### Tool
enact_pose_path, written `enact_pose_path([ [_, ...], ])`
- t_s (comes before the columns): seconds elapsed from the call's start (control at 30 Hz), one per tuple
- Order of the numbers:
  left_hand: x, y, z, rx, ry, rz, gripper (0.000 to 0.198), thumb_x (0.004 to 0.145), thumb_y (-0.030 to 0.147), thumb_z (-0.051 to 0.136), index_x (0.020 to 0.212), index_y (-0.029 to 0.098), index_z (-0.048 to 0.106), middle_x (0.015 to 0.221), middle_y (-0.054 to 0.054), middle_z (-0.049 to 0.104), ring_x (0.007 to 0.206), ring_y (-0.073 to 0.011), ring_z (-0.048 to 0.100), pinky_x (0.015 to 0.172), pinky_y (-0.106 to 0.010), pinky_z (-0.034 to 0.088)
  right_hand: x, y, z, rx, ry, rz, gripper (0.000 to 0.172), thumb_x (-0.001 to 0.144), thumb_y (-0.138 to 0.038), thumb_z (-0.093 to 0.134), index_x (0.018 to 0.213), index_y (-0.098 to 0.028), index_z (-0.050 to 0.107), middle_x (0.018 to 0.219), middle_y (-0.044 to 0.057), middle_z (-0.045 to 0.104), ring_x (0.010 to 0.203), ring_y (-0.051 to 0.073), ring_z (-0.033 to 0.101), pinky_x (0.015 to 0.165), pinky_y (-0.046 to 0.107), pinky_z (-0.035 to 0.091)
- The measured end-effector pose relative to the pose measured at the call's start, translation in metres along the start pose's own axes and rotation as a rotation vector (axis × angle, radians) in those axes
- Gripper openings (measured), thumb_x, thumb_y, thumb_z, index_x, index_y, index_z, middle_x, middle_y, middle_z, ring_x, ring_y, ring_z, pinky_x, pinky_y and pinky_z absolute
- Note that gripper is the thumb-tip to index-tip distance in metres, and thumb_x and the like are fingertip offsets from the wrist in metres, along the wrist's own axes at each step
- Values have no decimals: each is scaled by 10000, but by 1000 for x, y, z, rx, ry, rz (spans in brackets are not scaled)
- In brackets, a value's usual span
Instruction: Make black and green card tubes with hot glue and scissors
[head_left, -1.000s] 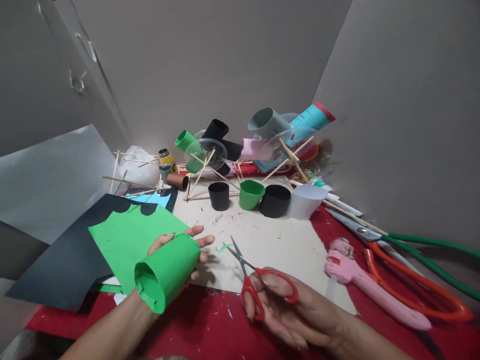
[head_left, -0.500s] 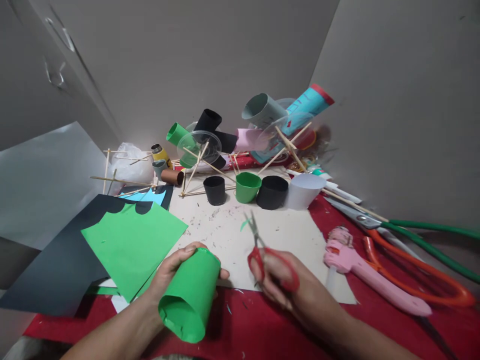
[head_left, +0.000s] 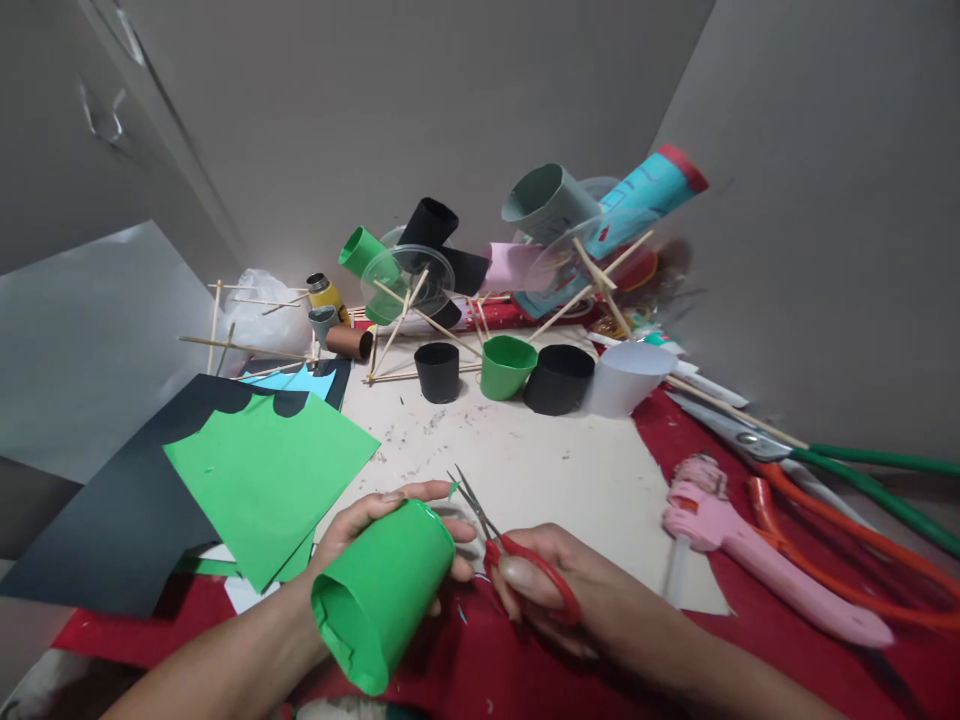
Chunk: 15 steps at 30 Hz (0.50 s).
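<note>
A green paper cup lies tilted in my left hand, its open end facing down and toward me. My left fingers reach past the cup's far end, and a small green scrap is at the index fingertip. My right hand grips red-handled scissors through the loops. The blades are slightly parted and point up and left, close beside the left fingertips and the scrap.
Green sheet and dark sheets lie left. Beyond the hands stand black, green and white cups, then stick frames with clear discs. A pink glue gun and large shears lie right.
The scissors have moved left and down to the left fingertips, with the small green scrap. My left index finger has stretched out. The view has shifted slightly.
</note>
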<state>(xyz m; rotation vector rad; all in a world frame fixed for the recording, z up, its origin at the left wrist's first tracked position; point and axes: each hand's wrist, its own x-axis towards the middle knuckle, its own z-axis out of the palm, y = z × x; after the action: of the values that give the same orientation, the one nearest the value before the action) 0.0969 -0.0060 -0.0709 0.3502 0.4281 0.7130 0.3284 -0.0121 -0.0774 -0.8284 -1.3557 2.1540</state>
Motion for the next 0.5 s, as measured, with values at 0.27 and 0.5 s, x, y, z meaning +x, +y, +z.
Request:
enact_pose_path([
  [0.27, 1, 5, -3, -37, -14, 52, 384, 838, 351, 656, 1093, 69, 710, 1096, -113, 755, 932, -282, 735, 675, -311, 611, -3, -1, -1, -79, -89, 65, 555, 829, -690, 616, 665, -194, 429, 513, -97, 312, 452, 50, 200, 404, 217, 117],
  [0.5, -1, 9, 4, -7, 3, 99, 383, 834, 339, 663, 1104, 73, 723, 1092, -78, 773, 944, -254, 736, 699, -295, 617, -5, 0, -7, -14, 138, -50, 530, 898, -684, 510, 714, -187, 514, 452, -102, 331, 388, 53, 231, 371, 202, 152],
])
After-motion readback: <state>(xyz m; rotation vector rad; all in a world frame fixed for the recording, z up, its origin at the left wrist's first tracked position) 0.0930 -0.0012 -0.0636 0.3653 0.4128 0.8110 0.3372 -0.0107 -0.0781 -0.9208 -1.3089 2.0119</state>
